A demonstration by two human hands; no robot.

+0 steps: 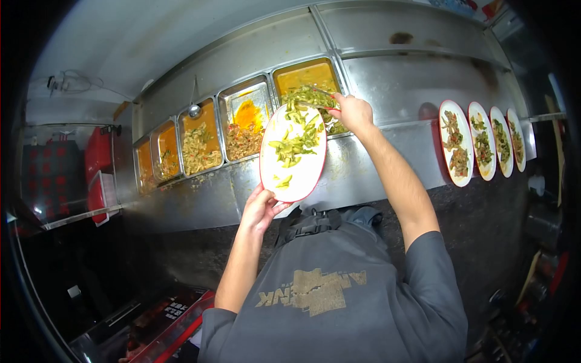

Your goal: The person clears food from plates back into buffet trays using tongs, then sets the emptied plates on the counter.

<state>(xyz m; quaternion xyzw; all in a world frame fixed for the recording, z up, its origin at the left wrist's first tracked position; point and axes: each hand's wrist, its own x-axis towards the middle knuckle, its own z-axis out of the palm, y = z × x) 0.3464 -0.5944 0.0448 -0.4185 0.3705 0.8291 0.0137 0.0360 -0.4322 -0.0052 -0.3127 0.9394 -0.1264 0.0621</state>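
My left hand (261, 210) grips the lower edge of a white oval plate (302, 178) with a red rim, thumb on top. Pale green sliced vegetables (296, 147) lie scattered over the plate. My right hand (354, 113) is closed around a pair of tongs (324, 92), whose tips are over green vegetables at the plate's far edge. Just beyond stands a metal pan (336, 65) with orange liquid and green vegetables, partly hidden by the plate and the tongs. Left of it, another metal pan (224, 97) holds chopped reddish food and orange sauce.
Farther left stand several more food pans, one with pale strips (200, 151), and a ladle (194, 110) rests above them. Several filled oval plates (459, 172) line the right of the steel counter (399, 151). A red-edged box (181, 339) is at the lower left.
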